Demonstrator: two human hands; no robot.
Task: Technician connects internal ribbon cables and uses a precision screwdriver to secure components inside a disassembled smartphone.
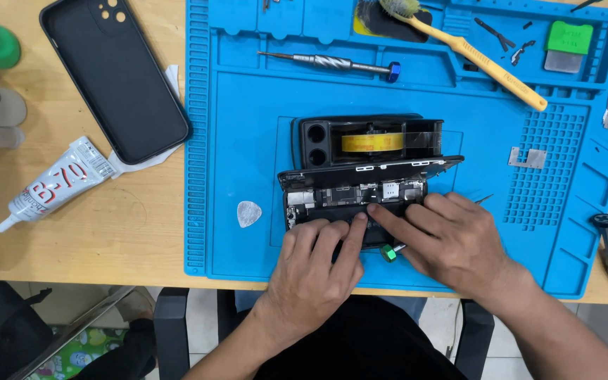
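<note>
An opened smartphone (332,197) lies on the blue repair mat (248,127), its screen (374,167) propped upright against a black tape dispenser (367,139). My left hand (314,271) rests on the phone's lower body, index finger pressing inside. My right hand (445,239) lies beside it, its fingertips on the phone's internals, and a green-capped screwdriver (388,252) pokes out beneath it. Both hands hide the phone's lower half.
A grey pick (249,213) lies left on the mat. At the back are a silver screwdriver (332,63), yellow brush (480,56) and green scraper (568,43). A black phone case (117,77) and glue tube (54,184) sit on the wooden table.
</note>
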